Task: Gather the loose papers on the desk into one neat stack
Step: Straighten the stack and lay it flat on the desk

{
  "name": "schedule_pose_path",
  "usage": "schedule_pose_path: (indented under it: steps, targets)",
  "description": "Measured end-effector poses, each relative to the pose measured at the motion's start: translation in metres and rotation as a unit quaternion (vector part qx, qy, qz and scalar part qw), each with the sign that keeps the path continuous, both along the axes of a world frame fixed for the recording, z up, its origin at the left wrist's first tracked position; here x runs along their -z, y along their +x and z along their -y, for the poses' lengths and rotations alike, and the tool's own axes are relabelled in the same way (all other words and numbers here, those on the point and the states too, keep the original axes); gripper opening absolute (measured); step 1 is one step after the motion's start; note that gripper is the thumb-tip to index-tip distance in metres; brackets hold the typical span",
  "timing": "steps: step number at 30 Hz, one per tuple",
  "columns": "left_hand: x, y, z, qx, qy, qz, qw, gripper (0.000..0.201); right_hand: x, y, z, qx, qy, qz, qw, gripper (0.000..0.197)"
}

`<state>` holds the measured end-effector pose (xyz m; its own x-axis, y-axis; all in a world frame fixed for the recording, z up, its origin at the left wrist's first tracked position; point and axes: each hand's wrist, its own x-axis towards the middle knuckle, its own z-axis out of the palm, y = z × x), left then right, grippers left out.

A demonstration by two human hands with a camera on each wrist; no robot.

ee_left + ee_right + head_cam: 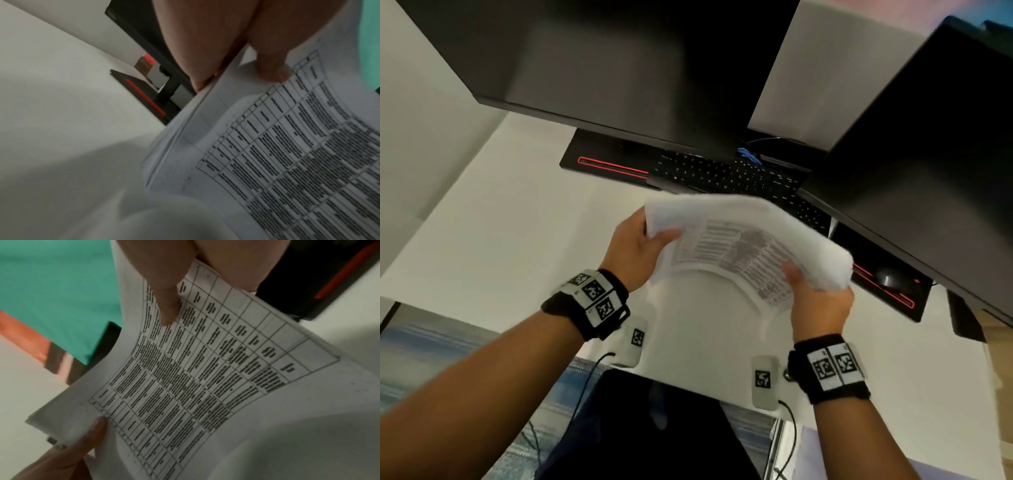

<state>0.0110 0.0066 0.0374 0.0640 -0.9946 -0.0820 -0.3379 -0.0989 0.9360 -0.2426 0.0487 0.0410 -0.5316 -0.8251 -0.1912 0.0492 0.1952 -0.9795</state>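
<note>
Sheaf of papers (736, 240) held bowed above the white counter (500, 212), before the keyboard (726, 174). Left hand (635, 248) pinching left edge, thumb on top; right hand (820, 305) gripping right edge, fingers (835, 281) curled beneath.

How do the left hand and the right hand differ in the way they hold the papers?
The left hand grips the papers at their left edge, farther from the person; the right hand grips the right edge, nearer. The left thumb lies on the blank margin, the right thumb on the printed table. Both pinch with the thumb on top, and the papers sag between them above the desk.
</note>
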Motion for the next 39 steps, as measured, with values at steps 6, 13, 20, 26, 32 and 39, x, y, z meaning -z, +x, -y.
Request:
schedule_pose_path:
  steps: [6, 13, 20, 26, 32, 39]
  targets:
    - [-0.010, -0.009, -0.016, -0.034, -0.100, 0.022, 0.994, 0.036, -0.016, -0.004, -0.015, -0.033, -0.075, -0.110, 0.991, 0.045]
    - [-0.007, -0.003, -0.023, -0.053, -0.118, -0.024, 0.991, 0.015, -0.006, -0.003, -0.015, -0.007, -0.069, -0.039, 0.997, 0.037]
    - [-0.013, -0.013, -0.021, -0.102, -0.122, -0.060, 0.985, 0.014, -0.011, -0.002, -0.007, 0.032, -0.099, -0.045, 0.994, 0.021]
    - [-0.021, -0.013, -0.015, -0.129, -0.088, -0.132, 0.979, 0.019, -0.010, -0.003, -0.004, 0.053, -0.109, -0.030, 0.992, 0.025]
    - [-0.018, -0.014, -0.012, -0.137, -0.074, -0.116, 0.981, 0.017, -0.008, 0.001, -0.011, 0.025, -0.152, -0.078, 0.985, 0.032]
    - [-0.012, -0.018, -0.015, -0.135, -0.085, -0.087, 0.983, 0.022, 0.001, -0.002, -0.016, 0.038, -0.173, -0.103, 0.979, 0.033]
